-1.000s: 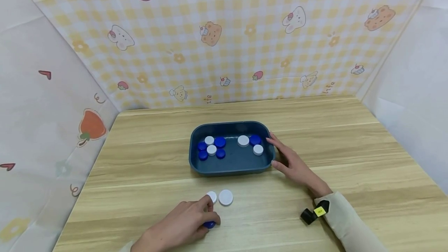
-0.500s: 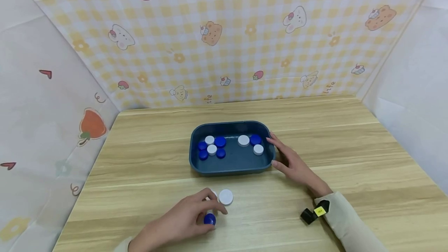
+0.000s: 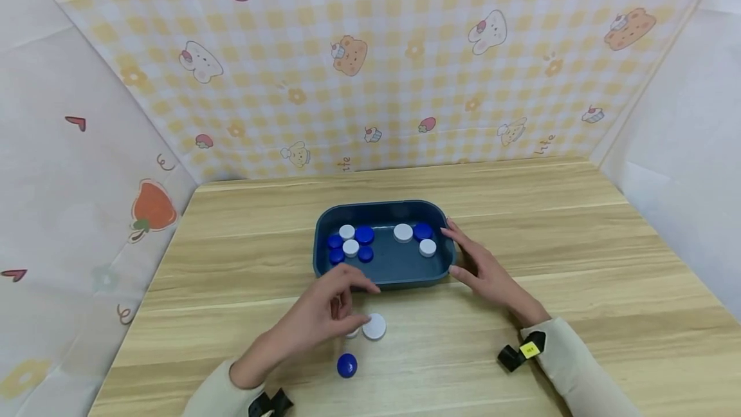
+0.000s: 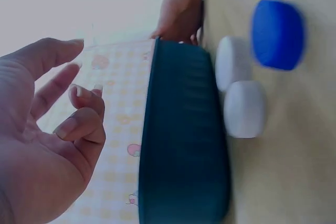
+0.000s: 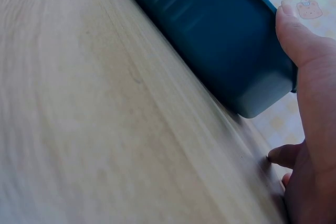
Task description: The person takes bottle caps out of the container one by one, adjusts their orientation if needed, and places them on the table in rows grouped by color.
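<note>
Thumb and fingers apart, my left hand [image 3: 315,314] hovers in front of the dark blue-green tray [image 3: 384,285], with nothing between its fingers. Below it on the table lie a small white disc [image 3: 352,333], partly covered by the hand, and a larger white disc [image 3: 374,327]. A domed blue disc [image 3: 347,365] lies closer to the front. In the left wrist view, the left hand [image 4: 58,124] appears with some fingers loosely bent. My right hand [image 3: 489,275] rests against the tray's right end; its thumb [image 5: 294,32] touches the rim.
Inside the tray, several blue and white discs cluster at the left, including a blue one [image 3: 364,235]. A white disc [image 3: 402,233], a blue disc [image 3: 422,231] and a small white disc [image 3: 428,248] sit at the right. A patterned cloth [image 3: 382,101] hangs behind the wooden table [image 3: 231,262].
My left hand was at the blue disc, then spread its fingers and moved up and away towards the tray, leaving the disc on the table. The right hand stays at the tray.
</note>
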A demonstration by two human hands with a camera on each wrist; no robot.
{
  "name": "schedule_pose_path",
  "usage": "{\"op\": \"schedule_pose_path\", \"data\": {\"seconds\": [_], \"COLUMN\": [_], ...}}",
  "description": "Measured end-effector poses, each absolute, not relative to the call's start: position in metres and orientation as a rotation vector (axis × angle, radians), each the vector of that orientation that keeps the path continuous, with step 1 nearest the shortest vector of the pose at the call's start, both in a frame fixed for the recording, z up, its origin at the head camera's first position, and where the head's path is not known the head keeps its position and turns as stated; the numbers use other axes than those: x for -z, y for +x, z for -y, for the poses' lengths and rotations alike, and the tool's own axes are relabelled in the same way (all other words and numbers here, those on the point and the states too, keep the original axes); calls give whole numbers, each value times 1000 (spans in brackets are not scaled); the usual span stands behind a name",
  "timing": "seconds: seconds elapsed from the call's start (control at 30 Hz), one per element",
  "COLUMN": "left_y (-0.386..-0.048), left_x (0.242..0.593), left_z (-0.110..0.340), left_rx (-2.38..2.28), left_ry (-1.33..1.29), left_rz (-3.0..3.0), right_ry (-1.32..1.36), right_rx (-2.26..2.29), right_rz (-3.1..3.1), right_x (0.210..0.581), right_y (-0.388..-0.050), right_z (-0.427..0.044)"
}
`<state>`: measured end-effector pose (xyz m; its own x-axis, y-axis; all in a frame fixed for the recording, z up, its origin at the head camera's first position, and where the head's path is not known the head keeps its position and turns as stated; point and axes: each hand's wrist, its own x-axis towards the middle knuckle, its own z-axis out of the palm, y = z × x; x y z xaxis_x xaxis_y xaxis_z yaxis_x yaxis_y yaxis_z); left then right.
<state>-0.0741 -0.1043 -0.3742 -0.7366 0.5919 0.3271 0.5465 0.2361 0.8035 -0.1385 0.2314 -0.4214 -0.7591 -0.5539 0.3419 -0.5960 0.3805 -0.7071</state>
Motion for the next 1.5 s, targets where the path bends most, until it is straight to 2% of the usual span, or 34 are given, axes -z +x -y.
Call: {"op": "schedule_pose_path", "data": {"seconds": [0.57,0.97,1.2,1.5], "left_y": [-138,-173,-185,-199], "left_x": [354,365,372,389], "left_z": [62,43,35,24], "left_rx": [-1656,-1582,-1507,-1454], "left_ry": [724,531,459,384], "left_rz": [-2393,-2446,-2419,-2422], "right_ry": [1059,1052,1064,1067], "right_rx": [-1342,-1343,-1330,-1313], "right_rz": [2586,2602,2583,2568], "right_x": [419,420,456,459], "right_y": [-137,-138,-156,-156], "right_z": [-231,-231,-244,-244]}}
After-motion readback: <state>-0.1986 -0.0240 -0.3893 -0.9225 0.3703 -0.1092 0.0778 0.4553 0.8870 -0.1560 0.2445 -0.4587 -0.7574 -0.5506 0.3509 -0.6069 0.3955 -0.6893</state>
